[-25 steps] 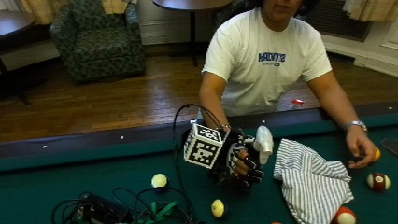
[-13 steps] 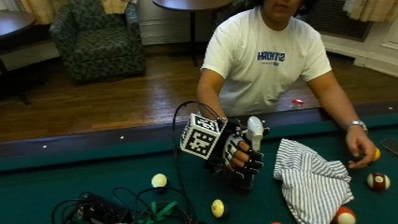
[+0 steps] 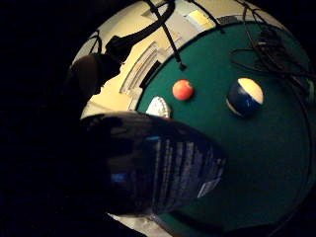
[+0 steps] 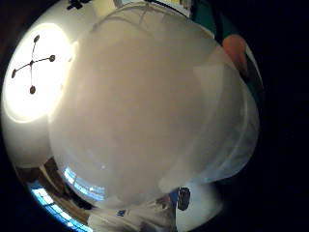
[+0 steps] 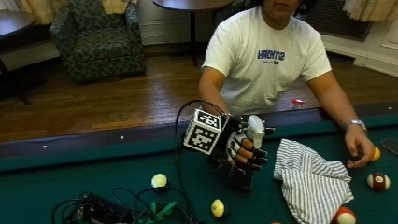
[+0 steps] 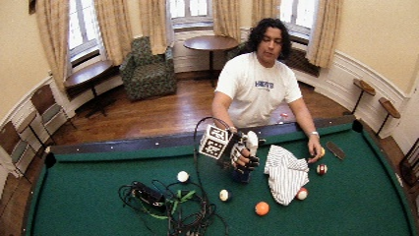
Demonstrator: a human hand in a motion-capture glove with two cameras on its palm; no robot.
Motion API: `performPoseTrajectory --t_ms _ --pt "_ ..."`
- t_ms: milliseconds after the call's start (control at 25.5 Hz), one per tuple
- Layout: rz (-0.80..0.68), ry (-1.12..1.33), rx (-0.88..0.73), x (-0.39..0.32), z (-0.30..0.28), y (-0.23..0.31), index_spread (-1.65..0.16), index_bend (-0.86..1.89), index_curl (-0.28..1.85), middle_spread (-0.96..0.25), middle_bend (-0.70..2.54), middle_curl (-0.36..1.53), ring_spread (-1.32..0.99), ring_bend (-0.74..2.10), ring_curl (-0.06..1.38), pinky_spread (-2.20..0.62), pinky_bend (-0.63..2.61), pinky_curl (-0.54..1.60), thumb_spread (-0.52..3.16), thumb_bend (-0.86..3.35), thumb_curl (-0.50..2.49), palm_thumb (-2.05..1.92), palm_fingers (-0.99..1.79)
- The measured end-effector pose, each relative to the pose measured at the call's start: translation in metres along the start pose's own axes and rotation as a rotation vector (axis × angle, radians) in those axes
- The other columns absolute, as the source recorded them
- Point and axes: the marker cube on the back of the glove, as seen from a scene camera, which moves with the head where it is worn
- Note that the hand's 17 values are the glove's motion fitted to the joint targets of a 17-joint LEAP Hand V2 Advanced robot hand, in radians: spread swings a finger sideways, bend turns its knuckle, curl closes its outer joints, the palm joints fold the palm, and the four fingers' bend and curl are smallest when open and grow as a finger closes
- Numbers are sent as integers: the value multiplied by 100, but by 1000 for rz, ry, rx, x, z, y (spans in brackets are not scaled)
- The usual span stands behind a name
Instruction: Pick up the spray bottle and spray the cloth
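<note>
Green felt covers the surface (image 5: 62, 186), a pool table. The gloved right hand (image 5: 245, 151) has its fingers curled round the spray bottle (image 5: 255, 130), holding it upright above the felt near the person's edge, white head up and dark body below the fist. The striped cloth (image 5: 311, 179) lies crumpled just beside it, nearer the bare left hand (image 5: 359, 149), which rests on the felt. An orange ball (image 3: 182, 90) and a blue-striped ball (image 3: 244, 96) lie apart on the felt.
</note>
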Motion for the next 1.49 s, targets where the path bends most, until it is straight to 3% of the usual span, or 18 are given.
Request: performPoseTrajectory --t_ms 471,1020,1334,1491 --pt "-119 4 54 4 2 -15 -34 20 35 -22 30 39 -21 50 35 5 14 24 83 -2 37 75 109" --pt "-80 -17 5 4 32 -46 -34 15 36 -22 27 40 -21 51 37 0 15 24 84 -3 36 73 108" --pt "-18 -36 -142 -1 37 -52 -33 17 36 -21 28 41 -20 49 37 2 12 23 85 -3 36 71 108" --pt "4 -106 -112 -7 34 -55 -33 19 37 -20 29 41 -20 51 38 -1 14 23 86 -2 36 73 118"
